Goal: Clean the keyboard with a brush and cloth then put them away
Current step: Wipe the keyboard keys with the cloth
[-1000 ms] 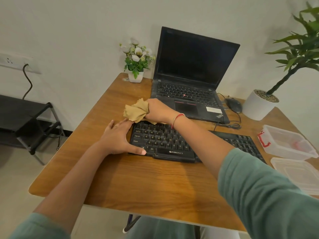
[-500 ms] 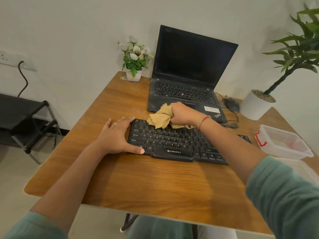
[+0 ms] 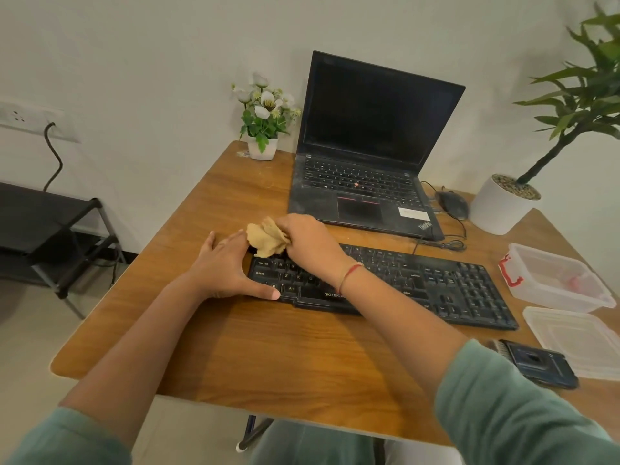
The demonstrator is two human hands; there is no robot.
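So that the keyboard [image 3: 419,280] cannot slide on the bench [image 3: 268,347], I judge, my left hand [image 3: 223,270] lies flat and released against its left end, while my right hand [image 3: 310,245] clutches the bunched cloth [image 3: 266,238] on the top-left keys.

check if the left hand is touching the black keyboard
Touching. The head view shows the left hand braced against the left end of the keyboard, its thumb lying on the front left corner with no gap.
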